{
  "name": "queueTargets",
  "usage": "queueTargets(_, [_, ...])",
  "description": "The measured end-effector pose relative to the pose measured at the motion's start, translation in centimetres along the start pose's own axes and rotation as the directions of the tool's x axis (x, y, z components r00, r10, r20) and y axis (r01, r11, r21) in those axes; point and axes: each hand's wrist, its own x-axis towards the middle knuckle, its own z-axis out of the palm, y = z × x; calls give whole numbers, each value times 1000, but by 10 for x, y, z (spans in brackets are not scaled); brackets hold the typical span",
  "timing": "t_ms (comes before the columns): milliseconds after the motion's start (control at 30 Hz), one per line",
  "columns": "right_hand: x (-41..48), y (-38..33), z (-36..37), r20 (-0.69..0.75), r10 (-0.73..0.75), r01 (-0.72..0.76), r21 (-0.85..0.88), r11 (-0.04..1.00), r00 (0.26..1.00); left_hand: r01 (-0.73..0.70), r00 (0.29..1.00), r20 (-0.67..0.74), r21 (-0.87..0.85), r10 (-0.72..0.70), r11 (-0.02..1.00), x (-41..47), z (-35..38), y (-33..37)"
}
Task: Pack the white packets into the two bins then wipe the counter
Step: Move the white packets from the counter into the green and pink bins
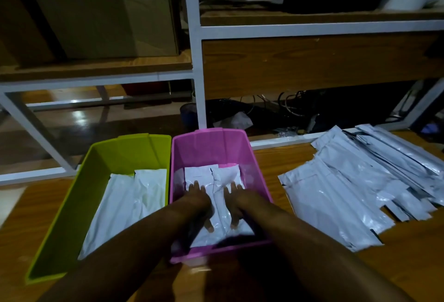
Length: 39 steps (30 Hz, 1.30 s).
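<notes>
Both of the person's hands are down inside the pink rectangular plastic bin (249,157), which stands on the wooden counter (276,162) with its far end near the counter's back edge. The left hand (200,202) and the right hand (240,203) lie side by side, palms down, on the glossy white plastic packets (204,174) that fill the bottom of that bin. The fingers of each hand are straight and slightly apart, pointing toward the bin's far wall. The thumbs angle inward toward each other, and nothing is pinched or gripped. The hands press flat on the top packet.

Touching the pink bin's left wall is a lime-green rectangular plastic bin (96,157) of the same shape, set nearer the counter's left end. It holds more white packets (125,196), laid lengthwise along its floor.

On the right half of the counter, well apart from the bins, a loose heap of white packets (348,193) lies fanned out and overlapping. It reaches from near the front edge toward the back right corner.

Behind the counter stands a white-painted metal shelf frame (197,61) with wooden boards. A brown cardboard box (108,18) sits on the upper left board. A tangle of dark cables (276,107) lies low behind the frame. The room is dim.
</notes>
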Motion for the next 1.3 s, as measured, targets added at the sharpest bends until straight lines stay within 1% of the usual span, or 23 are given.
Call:
queueTargets(100, [3, -1, 4, -24, 2, -2, -19, 1000, 1000, -7, 1000, -16, -42, 7, 999, -2, 1, -2])
queueTargets(167, [-1, -3, -3, -29, 10, -10, -14, 1000, 1000, -14, 1000, 13, -54, 15, 998, -4, 0, -7])
queueTargets(267, [-16, -6, -16, -58, -38, 38, 10, 999, 998, -54, 998, 31, -107, 57, 993, -17, -15, -10])
queueTargets(333, [-34, -5, -24, -98, -71, 72, 11, 997, 993, -71, 997, 3, -145, 72, 987, -37, -27, -13])
queueTargets(367, [-47, -4, -29, -140, -81, 89, 50, 995, 987, -72, 997, -34, -169, 67, 983, -47, -32, -16])
queueTargets(433, [-77, 1, -38, -267, -104, 145, 140, 979, 958, -95, 983, -172, -218, 57, 971, -69, -42, -18])
queueTargets(500, [-118, 11, -45, -403, -122, 221, 209, 953, 907, -158, 946, -321, -315, 52, 936, -98, -47, -16])
queueTargets(533, [-138, 17, -44, -482, -121, 267, 247, 931, 868, -209, 912, -407, -362, 47, 909, -113, -45, -12])
queueTargets(600, [-182, 32, -30, -655, -97, 376, 299, 877, 749, -306, 802, -598, -427, -11, 851, -145, -37, 4])
queueTargets(633, [-204, 40, -18, -717, -69, 414, 320, 852, 694, -370, 718, -694, -448, -55, 814, -161, -30, 17])
queueTargets(667, [-225, 49, -3, -759, -39, 445, 338, 829, 650, -452, 620, -779, -453, -95, 769, -176, -22, 33])
queueTargets(700, [-243, 57, 14, -776, -5, 448, 358, 819, 630, -521, 542, -829, -458, -135, 720, -189, -13, 51])
queueTargets(733, [-259, 66, 33, -785, 34, 436, 379, 816, 619, -579, 486, -858, -459, -167, 673, -201, -5, 71])
queueTargets(800, [-285, 84, 71, -790, 120, 403, 429, 809, 601, -661, 416, -883, -458, -217, 595, -219, 12, 112])
queueTargets(867, [-303, 102, 108, -810, 179, 423, 464, 778, 559, -716, 372, -897, -441, -239, 541, -235, 28, 154])
queueTargets(900, [-311, 111, 125, -813, 203, 429, 479, 766, 546, -733, 365, -899, -439, -244, 519, -239, 36, 173])
queueTargets(1000, [-326, 139, 163, -797, 287, 399, 535, 745, 532, -764, 381, -898, -440, -221, 473, -238, 55, 219])
queueTargets(1133, [-325, 174, 187, -741, 380, 336, 616, 713, 554, -749, 415, -895, -439, -164, 497, -214, 63, 254])
queueTargets(1233, [-315, 198, 189, -720, 392, 310, 633, 710, 572, -723, 447, -880, -461, -161, 514, -189, 52, 267])
queueTargets(1300, [-305, 214, 186, -708, 392, 297, 639, 710, 587, -715, 453, -876, -469, -167, 518, -167, 42, 271])
